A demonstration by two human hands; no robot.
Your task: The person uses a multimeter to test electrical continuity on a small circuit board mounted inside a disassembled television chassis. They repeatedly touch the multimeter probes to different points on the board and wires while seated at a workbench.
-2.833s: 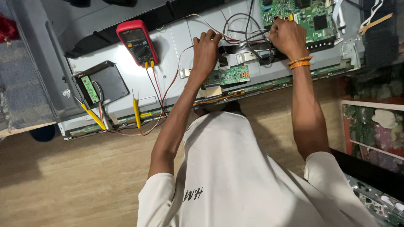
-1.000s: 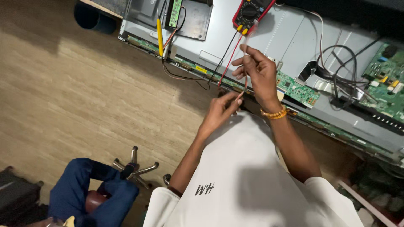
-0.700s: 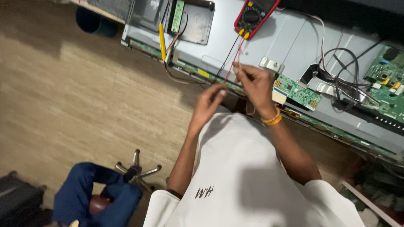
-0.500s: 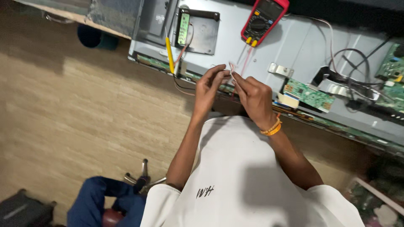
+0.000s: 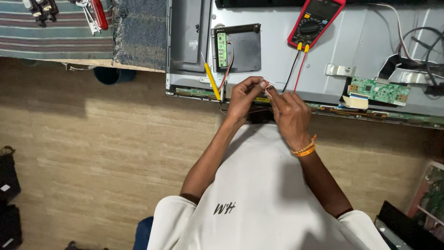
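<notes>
The grey panel back [image 5: 286, 55] lay just beyond both hands, the red multimeter [image 5: 315, 21] above the right hand [image 5: 290, 115]. Left hand [image 5: 243, 95] and right pinched a small wire end [image 5: 267, 88] between fingertips, held over the panel's near edge. Best kept steady and close, clear of the yellow probe [image 5: 212, 81] just left.

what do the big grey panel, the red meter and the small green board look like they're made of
Grey panel: looks like sheet metal with a dull, matte finish and a screwed-on bracket. Red meter: seemingly a rubbery or plastic red shell around a dark face. Green board: probably laminate circuit board, glossy green with small soldered parts.
</notes>
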